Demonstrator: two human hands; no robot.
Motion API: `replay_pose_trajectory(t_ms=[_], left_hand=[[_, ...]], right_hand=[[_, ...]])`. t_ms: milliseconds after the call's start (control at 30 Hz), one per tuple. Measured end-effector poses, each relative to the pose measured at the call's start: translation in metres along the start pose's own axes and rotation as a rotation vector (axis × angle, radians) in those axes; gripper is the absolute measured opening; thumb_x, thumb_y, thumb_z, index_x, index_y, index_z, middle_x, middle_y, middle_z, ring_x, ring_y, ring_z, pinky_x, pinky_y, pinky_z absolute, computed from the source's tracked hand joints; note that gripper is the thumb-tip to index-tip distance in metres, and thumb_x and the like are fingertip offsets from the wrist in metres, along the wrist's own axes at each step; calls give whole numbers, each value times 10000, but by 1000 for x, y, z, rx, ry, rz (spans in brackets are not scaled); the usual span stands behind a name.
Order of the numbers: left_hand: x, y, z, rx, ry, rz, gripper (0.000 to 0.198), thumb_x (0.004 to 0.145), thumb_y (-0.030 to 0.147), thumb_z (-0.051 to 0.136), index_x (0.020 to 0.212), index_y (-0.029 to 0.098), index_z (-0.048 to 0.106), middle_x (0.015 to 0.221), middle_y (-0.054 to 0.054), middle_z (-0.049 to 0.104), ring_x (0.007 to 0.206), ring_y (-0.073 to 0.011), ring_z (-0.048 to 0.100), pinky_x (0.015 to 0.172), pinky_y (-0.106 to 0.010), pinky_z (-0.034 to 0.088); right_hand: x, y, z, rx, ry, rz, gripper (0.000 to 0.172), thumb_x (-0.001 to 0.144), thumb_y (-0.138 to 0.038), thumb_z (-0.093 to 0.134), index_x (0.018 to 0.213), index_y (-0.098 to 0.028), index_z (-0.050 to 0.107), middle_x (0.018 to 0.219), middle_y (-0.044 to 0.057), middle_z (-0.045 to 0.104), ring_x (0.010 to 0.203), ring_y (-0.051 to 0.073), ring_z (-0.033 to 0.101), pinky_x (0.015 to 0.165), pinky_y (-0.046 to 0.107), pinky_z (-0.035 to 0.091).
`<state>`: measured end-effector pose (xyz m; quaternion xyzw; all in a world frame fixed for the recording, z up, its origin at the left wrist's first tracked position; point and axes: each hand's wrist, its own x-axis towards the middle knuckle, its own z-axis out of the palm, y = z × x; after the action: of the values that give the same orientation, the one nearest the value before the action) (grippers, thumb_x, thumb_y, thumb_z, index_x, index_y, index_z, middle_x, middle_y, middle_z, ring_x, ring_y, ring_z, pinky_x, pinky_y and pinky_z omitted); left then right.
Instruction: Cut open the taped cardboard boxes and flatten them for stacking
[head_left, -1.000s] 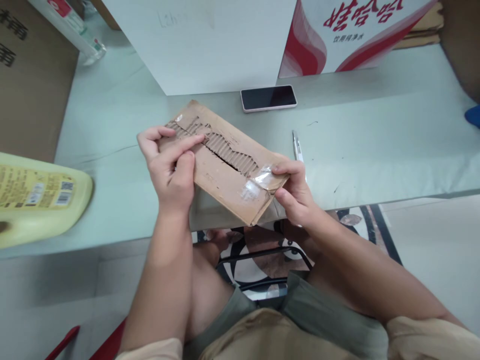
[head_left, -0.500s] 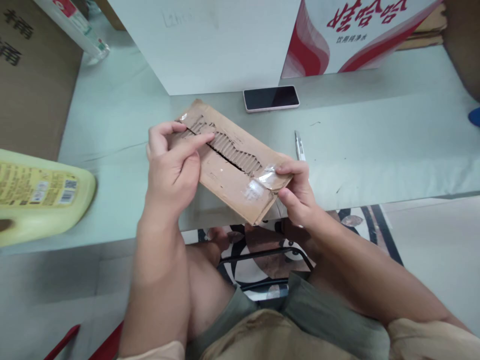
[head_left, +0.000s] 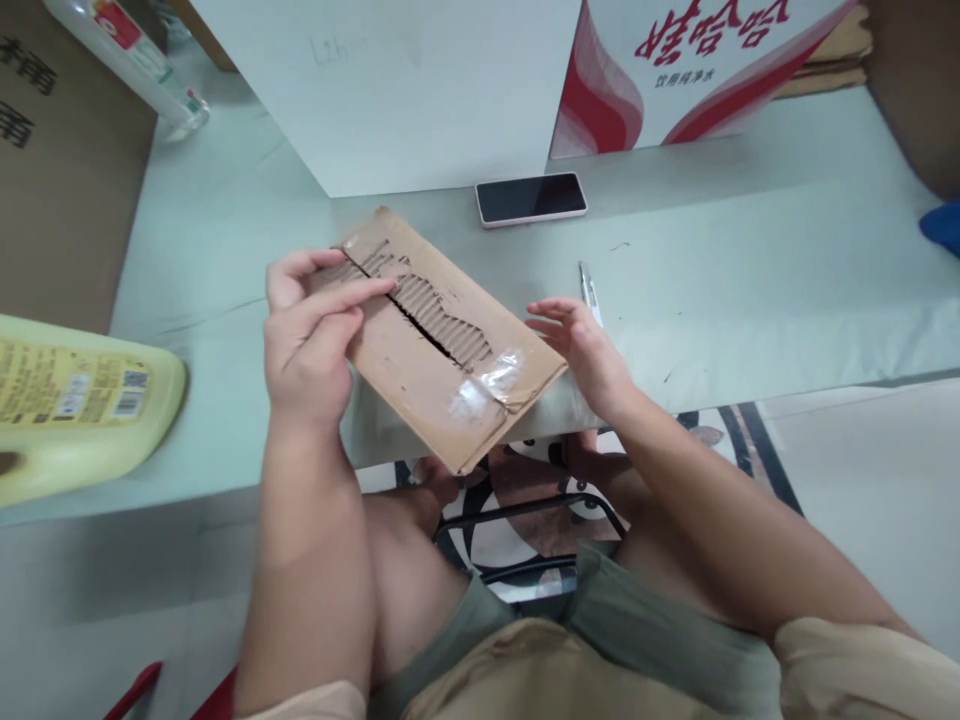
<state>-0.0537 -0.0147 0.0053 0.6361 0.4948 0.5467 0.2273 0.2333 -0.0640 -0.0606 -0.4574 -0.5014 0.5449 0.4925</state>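
Note:
A small brown cardboard box [head_left: 412, 370] hangs tilted over the table's front edge. Its top has a torn strip of bare corrugation, a dark slit along the seam and shiny clear tape near the right end. My left hand [head_left: 311, 330] grips the box's left end, with fingers lying on the top face. Just off the right end is my right hand [head_left: 589, 355], its fingers apart and holding nothing; some fingertips are partly behind the box corner. Beyond that hand lies a utility knife [head_left: 590, 290] on the table.
A phone [head_left: 531, 199] lies by a large white carton [head_left: 420, 90] with a red pattern at its right. A yellow jug [head_left: 90, 410] stands left, near a clear bottle [head_left: 142, 70] and a brown carton [head_left: 67, 170]. A blue object [head_left: 941, 230] sits at the right edge.
My right hand has let go of the box's right end and opened. The box, in my left hand, has shifted slightly left and down in view.

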Motion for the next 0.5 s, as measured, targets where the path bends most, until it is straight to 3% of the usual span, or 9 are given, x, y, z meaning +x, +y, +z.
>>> replay_pose_trajectory(t_ms=[100,200,267,300,400,500], left_hand=[[2,-4,-6,-69,41,-26,324,689,178,653,903,242,887,1238,-90,639,1273,-280,579,1300,-494,364],[2,-10,-12,-123,43,-21,231,702,222,683,846,228,864,1186,-98,682,1268,-293,572,1322,-538,310],[3,-15,-16,-138,10,20,94,727,290,722,724,230,794,1161,-94,712,1286,-302,554,1315,-564,308],[3,-18,-19,-136,-3,47,117,736,320,743,661,229,738,1155,-92,725,1290,-304,549,1308,-571,312],[7,-28,-29,-82,43,124,323,753,393,801,564,235,592,1090,-97,763,1243,-303,566,1285,-580,318],[11,-37,-38,-132,121,53,345,724,464,839,630,247,589,1083,-49,779,1256,-292,552,1319,-540,261]], right_hand=[[-1,-6,-2,-152,19,107,687,917,-865,453,1148,-250,656,1245,97,742,1142,276,724,1034,494,558],[-7,-20,2,-339,-105,216,691,973,-832,353,1118,-242,682,985,68,774,816,219,715,785,404,563],[-11,-28,5,-346,-211,307,670,995,-801,347,1176,-243,671,933,63,768,756,196,685,712,356,531],[-12,-32,6,-289,-260,347,668,991,-801,361,1223,-244,648,937,66,768,767,195,683,703,343,529],[-12,-35,8,-11,-331,361,724,918,-847,439,1323,-257,550,1004,77,770,851,214,697,780,365,567],[-11,-33,6,136,-276,181,756,839,-872,517,1306,-278,535,1210,97,752,1131,273,707,1038,464,549]])
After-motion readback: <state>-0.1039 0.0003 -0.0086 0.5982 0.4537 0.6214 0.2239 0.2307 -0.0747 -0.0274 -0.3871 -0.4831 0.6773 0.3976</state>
